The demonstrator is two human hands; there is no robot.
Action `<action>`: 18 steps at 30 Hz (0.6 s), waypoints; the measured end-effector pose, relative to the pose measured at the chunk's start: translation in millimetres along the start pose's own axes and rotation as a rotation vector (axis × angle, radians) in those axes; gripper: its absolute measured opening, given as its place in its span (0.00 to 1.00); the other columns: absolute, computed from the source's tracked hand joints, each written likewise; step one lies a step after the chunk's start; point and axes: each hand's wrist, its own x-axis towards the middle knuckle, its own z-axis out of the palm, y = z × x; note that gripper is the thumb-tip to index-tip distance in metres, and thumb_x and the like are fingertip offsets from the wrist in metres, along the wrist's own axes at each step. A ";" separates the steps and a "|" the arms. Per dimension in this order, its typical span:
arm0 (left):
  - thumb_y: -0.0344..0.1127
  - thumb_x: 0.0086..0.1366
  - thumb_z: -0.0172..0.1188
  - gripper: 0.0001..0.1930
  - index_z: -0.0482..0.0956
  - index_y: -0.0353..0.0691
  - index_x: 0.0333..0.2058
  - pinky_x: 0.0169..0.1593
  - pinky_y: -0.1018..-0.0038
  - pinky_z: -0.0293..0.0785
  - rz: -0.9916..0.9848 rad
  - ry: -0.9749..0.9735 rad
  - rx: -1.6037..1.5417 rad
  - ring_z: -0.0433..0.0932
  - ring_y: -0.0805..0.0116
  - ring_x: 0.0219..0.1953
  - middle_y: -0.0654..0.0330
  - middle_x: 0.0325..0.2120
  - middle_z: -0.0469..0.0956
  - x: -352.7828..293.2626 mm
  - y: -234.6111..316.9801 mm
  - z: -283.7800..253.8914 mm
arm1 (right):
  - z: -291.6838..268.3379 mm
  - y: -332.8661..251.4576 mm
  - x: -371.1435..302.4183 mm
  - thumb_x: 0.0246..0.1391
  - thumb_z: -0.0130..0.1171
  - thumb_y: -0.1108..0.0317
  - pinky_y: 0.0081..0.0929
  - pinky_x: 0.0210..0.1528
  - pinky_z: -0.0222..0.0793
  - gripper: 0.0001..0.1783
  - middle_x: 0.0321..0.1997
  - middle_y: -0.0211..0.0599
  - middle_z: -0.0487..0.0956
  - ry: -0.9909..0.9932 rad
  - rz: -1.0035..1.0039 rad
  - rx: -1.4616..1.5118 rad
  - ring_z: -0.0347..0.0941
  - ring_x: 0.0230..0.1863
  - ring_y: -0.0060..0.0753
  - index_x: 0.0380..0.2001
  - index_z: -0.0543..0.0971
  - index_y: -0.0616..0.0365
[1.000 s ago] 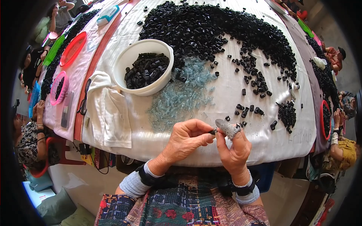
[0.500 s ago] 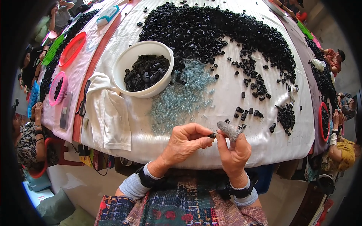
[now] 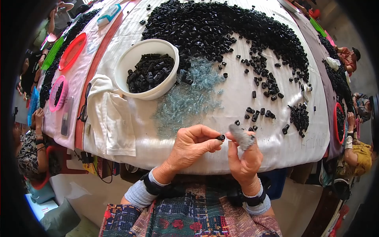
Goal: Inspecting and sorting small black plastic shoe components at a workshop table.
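My left hand (image 3: 191,146) pinches a small black plastic cord-lock piece (image 3: 221,137) between thumb and fingertips, its round end facing right. Just beside it, my right hand (image 3: 244,160) is closed, its fingers curled in. A grey cloth finger cover (image 3: 241,138), smeared by motion, wraps one finger; a small dark bit shows by it, but what the fingers hold I cannot make out. Beyond the hands lies a heap of small clear-blue springs (image 3: 189,100). Loose black plastic pieces (image 3: 256,113) are scattered past my right hand, near a pile of tiny black parts (image 3: 300,119).
A white bowl (image 3: 118,75) of black pieces stands at the left, next to a white cloth (image 3: 108,118). A large heap of black pieces (image 3: 205,27) covers the far table. Other people sit at both sides, near coloured baskets (image 3: 59,93) and a phone (image 3: 67,115).
The black piece in my left hand has turned, its round end now showing more. The finger cover on my right hand has shifted slightly and blurred. The whole view has moved a little.
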 end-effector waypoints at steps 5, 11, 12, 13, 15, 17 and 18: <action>0.24 0.57 0.61 0.07 0.77 0.31 0.35 0.35 0.78 0.77 0.007 0.019 -0.022 0.79 0.73 0.29 0.55 0.30 0.80 2.1 0.3 0.0 | -5.5 5.9 -1.1 0.43 0.57 0.85 0.31 0.35 0.71 0.13 0.33 0.43 0.78 0.067 0.020 -0.094 0.74 0.34 0.43 0.37 0.76 0.66; 0.24 0.57 0.60 0.06 0.77 0.32 0.34 0.35 0.78 0.77 0.005 0.047 -0.043 0.79 0.73 0.28 0.54 0.30 0.80 3.7 0.6 -3.3 | -28.2 20.1 -2.3 0.44 0.55 0.87 0.29 0.33 0.69 0.11 0.31 0.45 0.77 0.104 0.130 -0.228 0.73 0.32 0.42 0.34 0.76 0.67; 0.24 0.57 0.60 0.06 0.77 0.32 0.34 0.35 0.78 0.77 0.004 0.043 -0.045 0.79 0.73 0.28 0.54 0.30 0.80 3.7 0.8 -3.5 | -29.1 21.1 -2.8 0.43 0.56 0.87 0.30 0.32 0.69 0.11 0.30 0.46 0.76 0.027 0.094 -0.308 0.72 0.31 0.44 0.33 0.76 0.67; 0.24 0.57 0.60 0.06 0.76 0.32 0.34 0.35 0.78 0.77 0.002 0.044 -0.040 0.79 0.73 0.28 0.54 0.30 0.80 3.8 1.1 -3.8 | -28.2 22.7 -3.5 0.43 0.56 0.87 0.30 0.32 0.69 0.11 0.30 0.46 0.76 0.028 0.095 -0.312 0.72 0.31 0.44 0.33 0.76 0.67; 0.24 0.57 0.60 0.06 0.76 0.32 0.34 0.36 0.78 0.77 0.000 0.043 -0.037 0.79 0.73 0.28 0.54 0.30 0.80 4.1 0.9 -5.2 | -24.7 25.6 -4.1 0.39 0.56 0.88 0.33 0.31 0.68 0.13 0.30 0.49 0.74 0.022 0.094 -0.387 0.70 0.31 0.47 0.32 0.76 0.68; 0.24 0.57 0.60 0.06 0.76 0.32 0.34 0.36 0.78 0.77 -0.014 0.042 -0.031 0.79 0.73 0.28 0.54 0.30 0.80 4.5 -0.1 -6.7 | -25.5 26.4 -3.3 0.35 0.57 0.88 0.35 0.32 0.68 0.14 0.30 0.49 0.74 -0.004 0.075 -0.398 0.70 0.32 0.48 0.31 0.76 0.68; 0.24 0.57 0.60 0.06 0.76 0.32 0.34 0.36 0.78 0.77 -0.013 0.040 -0.031 0.79 0.73 0.28 0.54 0.30 0.80 4.7 0.6 -6.3 | -25.9 28.1 -2.7 0.33 0.57 0.88 0.36 0.33 0.69 0.15 0.30 0.49 0.74 -0.040 0.000 -0.405 0.70 0.33 0.48 0.30 0.76 0.67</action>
